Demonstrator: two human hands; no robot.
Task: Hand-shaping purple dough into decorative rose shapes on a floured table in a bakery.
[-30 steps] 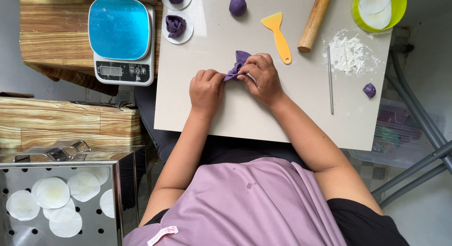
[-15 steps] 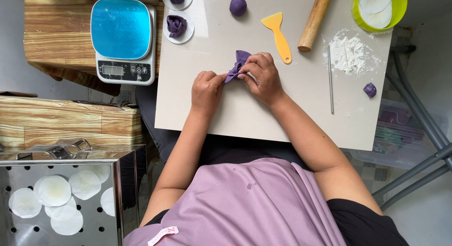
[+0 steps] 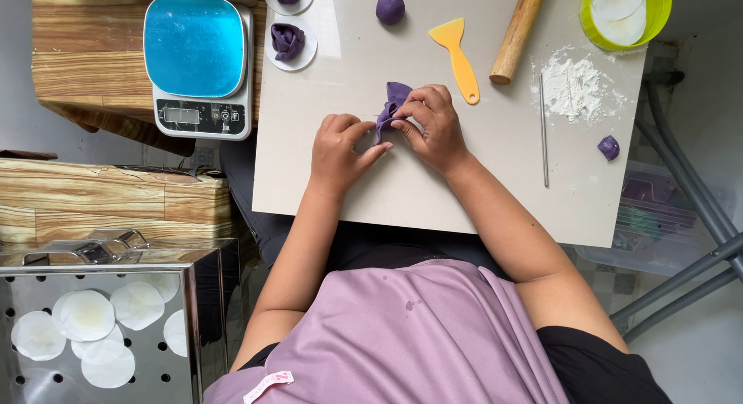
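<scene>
- Purple dough piece (image 3: 395,102) pinched between both hands at upper centre of the frame, raised slightly off the worktop (image 3: 433,195), likely so the edges can be pleated freely.
- Left hand (image 3: 340,145) closed on the lower edge with thumb and forefinger; right hand (image 3: 433,125) closed on the upper fold, fingers curled over it.
- Yellow scraper (image 3: 458,56) and wooden rolling pin (image 3: 520,32) just above the hands, within easy reach, apart from each other.
- Loose flour heap (image 3: 573,90) to the right, thin metal rod (image 3: 543,133) beside it, small purple scrap (image 3: 609,147) further right near the edge.
- Purple dough ball (image 3: 390,7) at top centre, seemingly waiting its turn.
- Two shaped purple pieces on white paper rounds (image 3: 288,42) at upper left, set aside next to the blue-topped scale (image 3: 193,63).
- Green bowl (image 3: 625,13) with white paper rounds at top right.
- Pale, smooth board serving as worktop, lightly dusted near the flour.
- Perforated steel tray (image 3: 93,334) at lower left holding white rounds, beside wood-grain surfaces (image 3: 108,203); grey metal legs (image 3: 689,272) at lower right.
</scene>
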